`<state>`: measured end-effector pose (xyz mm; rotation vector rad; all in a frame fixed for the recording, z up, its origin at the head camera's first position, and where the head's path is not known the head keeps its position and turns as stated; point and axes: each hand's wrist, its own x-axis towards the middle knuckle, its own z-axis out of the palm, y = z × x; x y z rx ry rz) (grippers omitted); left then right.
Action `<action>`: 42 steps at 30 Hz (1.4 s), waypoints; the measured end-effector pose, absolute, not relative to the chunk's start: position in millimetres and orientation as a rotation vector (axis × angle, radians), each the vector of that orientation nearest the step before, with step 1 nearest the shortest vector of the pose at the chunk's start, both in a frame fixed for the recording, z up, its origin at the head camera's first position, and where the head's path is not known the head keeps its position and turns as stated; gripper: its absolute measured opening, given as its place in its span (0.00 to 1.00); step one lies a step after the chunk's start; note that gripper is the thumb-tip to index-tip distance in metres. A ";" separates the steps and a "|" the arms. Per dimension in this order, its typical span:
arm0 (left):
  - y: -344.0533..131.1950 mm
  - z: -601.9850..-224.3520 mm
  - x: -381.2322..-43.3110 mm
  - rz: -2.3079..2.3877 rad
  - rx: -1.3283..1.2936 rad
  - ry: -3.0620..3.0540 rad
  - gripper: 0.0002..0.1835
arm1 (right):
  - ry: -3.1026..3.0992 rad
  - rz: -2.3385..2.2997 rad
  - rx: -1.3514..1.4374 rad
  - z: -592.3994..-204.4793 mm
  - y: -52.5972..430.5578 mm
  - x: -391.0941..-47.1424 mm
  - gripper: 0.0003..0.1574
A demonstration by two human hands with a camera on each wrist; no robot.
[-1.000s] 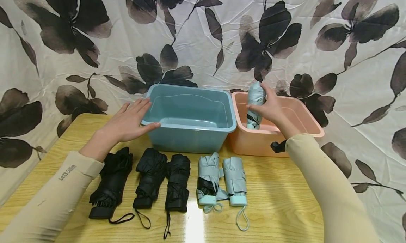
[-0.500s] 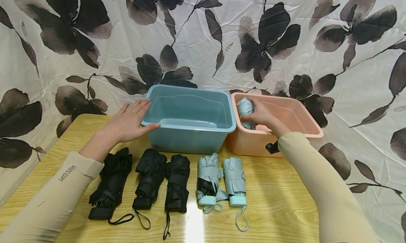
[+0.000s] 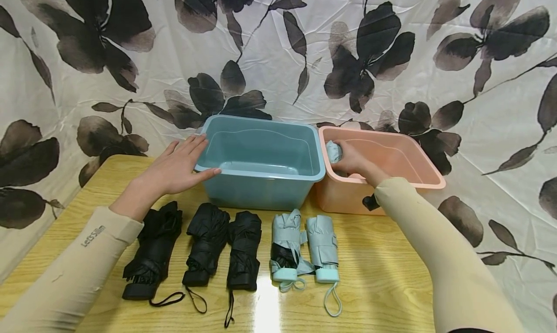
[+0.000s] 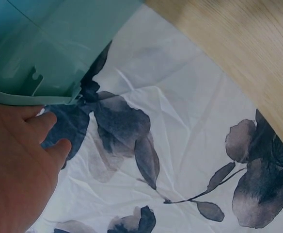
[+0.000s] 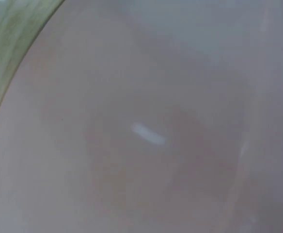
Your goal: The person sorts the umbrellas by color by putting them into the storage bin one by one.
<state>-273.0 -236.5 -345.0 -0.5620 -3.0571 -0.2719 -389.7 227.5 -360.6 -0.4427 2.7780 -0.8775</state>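
Observation:
In the head view my right hand [image 3: 353,160] reaches into the pink bin [image 3: 417,152] and grips a folded light blue umbrella [image 3: 334,152] upright at the bin's left end. Only the umbrella's top shows above my fingers. My left hand [image 3: 176,166], fingers straight, rests at the left rim of the blue bin [image 3: 261,190]; the left wrist view has this hand [image 4: 20,155] against the rim too. The right wrist view is filled by the blurred pink bin wall [image 5: 132,184], with the hand out of sight.
Several black folded umbrellas [image 3: 197,246] lie in a row on the wooden table [image 3: 383,275], front left. Two light blue ones, a loosely wrapped umbrella [image 3: 285,246] and a neatly wrapped umbrella [image 3: 322,248], lie beside them. A floral cloth [image 3: 278,48] hangs behind the bins.
My right hand has lowered the light blue umbrella deeper into the pink bin and moved it slightly left. My left hand has stayed in place.

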 end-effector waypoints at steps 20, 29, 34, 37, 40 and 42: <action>-233.0 -345.8 -267.3 -0.264 -0.566 -3.038 0.54 | 2.359 -1.040 -0.198 -366.1 226.9 -396.7 0.55; -232.8 -343.7 -268.0 -0.275 -0.548 -3.041 0.55 | 2.295 -1.072 -0.230 -367.2 226.4 -401.8 0.60; -232.3 -343.5 -268.4 -0.270 -0.549 -3.040 0.55 | 2.252 -1.078 -0.314 -366.7 231.1 -402.8 0.54; -232.3 -343.6 -268.7 -0.271 -0.554 -3.039 0.55 | 2.233 -1.086 -0.327 -366.2 231.0 -402.8 0.52; -232.6 -343.7 -268.6 -0.276 -0.554 -3.040 0.55 | 2.262 -1.055 -0.317 -364.2 228.3 -400.9 0.50; -232.9 -344.0 -268.3 -0.278 -0.552 -3.043 0.55 | 2.289 -1.017 -0.314 -361.8 226.6 -398.6 0.48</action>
